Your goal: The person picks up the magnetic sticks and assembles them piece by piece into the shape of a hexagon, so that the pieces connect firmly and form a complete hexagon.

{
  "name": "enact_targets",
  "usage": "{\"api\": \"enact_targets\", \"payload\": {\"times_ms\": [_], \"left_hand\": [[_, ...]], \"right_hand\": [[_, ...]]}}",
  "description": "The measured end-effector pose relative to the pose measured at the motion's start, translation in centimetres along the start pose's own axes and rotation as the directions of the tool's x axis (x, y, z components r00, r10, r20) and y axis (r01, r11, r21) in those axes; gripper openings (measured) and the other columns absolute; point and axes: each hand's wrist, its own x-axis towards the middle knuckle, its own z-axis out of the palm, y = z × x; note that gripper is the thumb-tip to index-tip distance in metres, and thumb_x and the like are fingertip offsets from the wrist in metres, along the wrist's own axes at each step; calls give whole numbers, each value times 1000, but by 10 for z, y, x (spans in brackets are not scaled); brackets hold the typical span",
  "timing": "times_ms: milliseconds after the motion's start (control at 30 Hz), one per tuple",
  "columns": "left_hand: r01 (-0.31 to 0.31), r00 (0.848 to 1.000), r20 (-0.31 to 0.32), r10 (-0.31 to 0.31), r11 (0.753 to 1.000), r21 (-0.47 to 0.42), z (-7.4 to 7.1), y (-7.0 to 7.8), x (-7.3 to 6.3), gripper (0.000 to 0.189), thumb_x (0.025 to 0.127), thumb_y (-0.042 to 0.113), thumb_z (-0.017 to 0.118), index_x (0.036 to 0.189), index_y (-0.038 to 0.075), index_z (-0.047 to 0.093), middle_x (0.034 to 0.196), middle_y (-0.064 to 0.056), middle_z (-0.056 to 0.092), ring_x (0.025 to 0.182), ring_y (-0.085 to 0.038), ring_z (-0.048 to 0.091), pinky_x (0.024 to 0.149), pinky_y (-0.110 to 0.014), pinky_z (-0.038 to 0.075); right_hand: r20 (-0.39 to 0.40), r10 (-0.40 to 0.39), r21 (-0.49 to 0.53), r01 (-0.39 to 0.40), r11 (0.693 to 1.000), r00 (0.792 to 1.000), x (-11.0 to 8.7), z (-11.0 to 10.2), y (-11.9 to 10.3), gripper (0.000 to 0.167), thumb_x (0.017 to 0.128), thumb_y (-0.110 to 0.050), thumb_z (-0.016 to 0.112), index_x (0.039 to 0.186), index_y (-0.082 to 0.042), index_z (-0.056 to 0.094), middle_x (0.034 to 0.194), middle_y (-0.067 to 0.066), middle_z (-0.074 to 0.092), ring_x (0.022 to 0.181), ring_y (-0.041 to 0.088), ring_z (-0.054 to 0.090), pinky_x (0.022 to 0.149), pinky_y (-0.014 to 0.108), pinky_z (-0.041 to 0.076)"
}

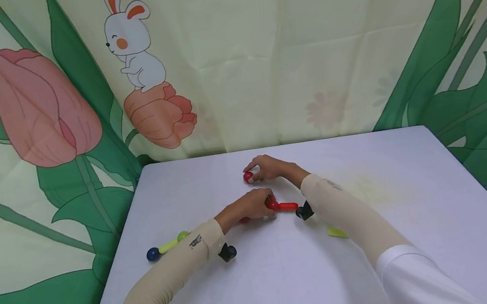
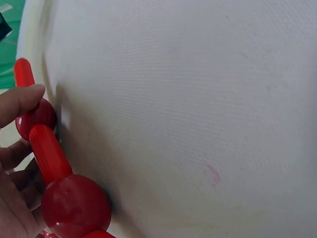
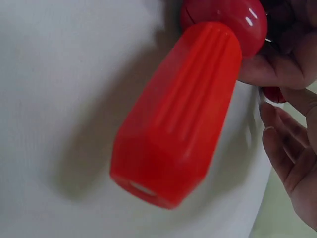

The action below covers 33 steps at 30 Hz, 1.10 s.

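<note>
In the head view my left hand [image 1: 254,203] grips a red ball [image 1: 271,204] with a red rod [image 1: 287,206] pointing right from it. The left wrist view shows the thumb on that ball, a second red rod [image 2: 50,154], and another red ball [image 2: 75,204] at its far end. Farther back on the table, my right hand [image 1: 269,167] pinches a separate red ball [image 1: 247,177] between thumb and fingers. The right wrist view has the ridged red rod [image 3: 173,119] close up, its free end toward the camera.
Left of my left forearm lie a dark blue ball [image 1: 153,255], a yellow-green rod [image 1: 168,246] and a green ball [image 1: 183,235], partly behind the sleeve. A yellow-green piece [image 1: 337,232] shows beside my right forearm. A printed curtain [image 1: 260,68] hangs behind the white table [image 1: 277,279].
</note>
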Motion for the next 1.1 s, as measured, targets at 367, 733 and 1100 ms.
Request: {"api": "enact_targets", "payload": {"times_ms": [367, 733, 1100], "left_hand": [[7, 1000, 0, -7, 1000, 17, -2, 3, 0, 39, 87, 29, 79, 117, 13, 59, 101, 2, 62, 94, -14, 57, 84, -29, 50], [29, 999, 14, -29, 999, 29, 1, 1, 3, 44, 86, 32, 80, 120, 15, 60, 102, 2, 63, 95, -14, 58, 81, -29, 51], [42, 999, 4, -42, 999, 12, 3, 1, 3, 44, 87, 39, 78, 119, 16, 60, 102, 2, 63, 94, -14, 57, 83, -31, 51]], "right_hand": [[-32, -10, 52, 11, 999, 999, -13, -3, 5, 31, 92, -15, 74, 121, -6, 71, 113, 10, 72, 99, 19, 63, 81, 26, 53], [-42, 37, 137, -31, 990, 998, -44, -16, 14, 32, 91, -17, 75, 122, -7, 70, 115, 11, 70, 89, 23, 66, 72, 28, 56], [-80, 108, 141, -96, 985, 991, -85, -27, 25, 48, 92, -25, 74, 133, -3, 62, 115, 11, 68, 77, 22, 65, 68, 29, 52]]}}
